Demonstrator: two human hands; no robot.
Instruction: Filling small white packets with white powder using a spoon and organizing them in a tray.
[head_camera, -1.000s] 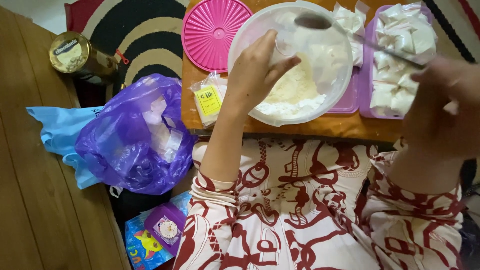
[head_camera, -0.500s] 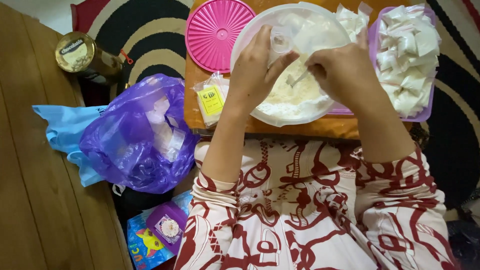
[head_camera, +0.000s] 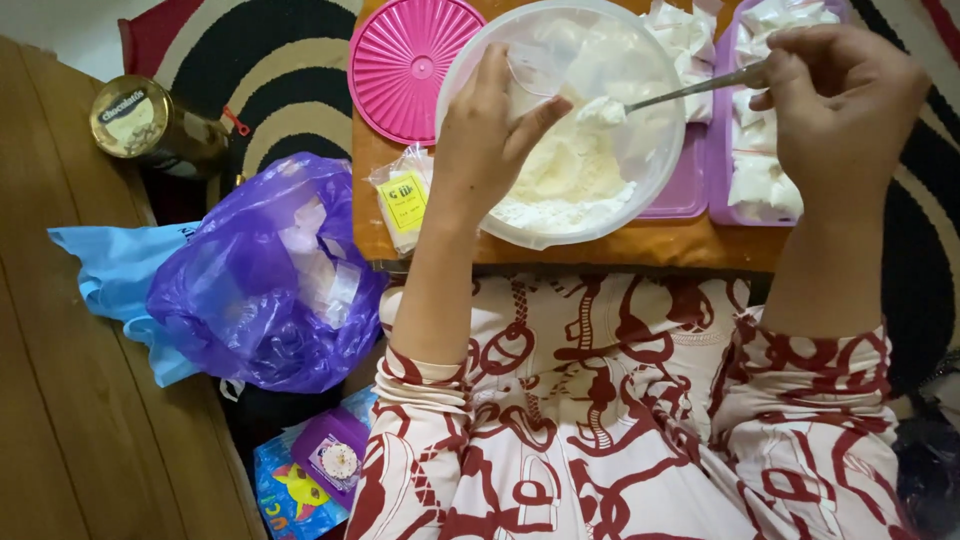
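left hand (head_camera: 490, 140) pinching small clear bag (head_camera: 530, 80) over bowl (head_camera: 560, 225) | right hand (head_camera: 840, 100) clenched on spoon (head_camera: 690, 90) handle | spoon lies level, powder-loaded tip pointing left, just right of bag mouth | bowl on table (head_camera: 650, 250)

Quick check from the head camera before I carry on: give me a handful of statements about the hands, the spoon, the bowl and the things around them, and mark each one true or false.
1. The right hand holds a spoon loaded with white powder. True.
2. The left hand rests on the purple plastic bag. False: it holds a small clear bag over the bowl.
3. The pink lid covers the bowl. False: it lies beside the bowl, which is open.
4. The bowl contains white powder. True.
5. The round tin stands on the wooden board. False: it stands apart, to the left.
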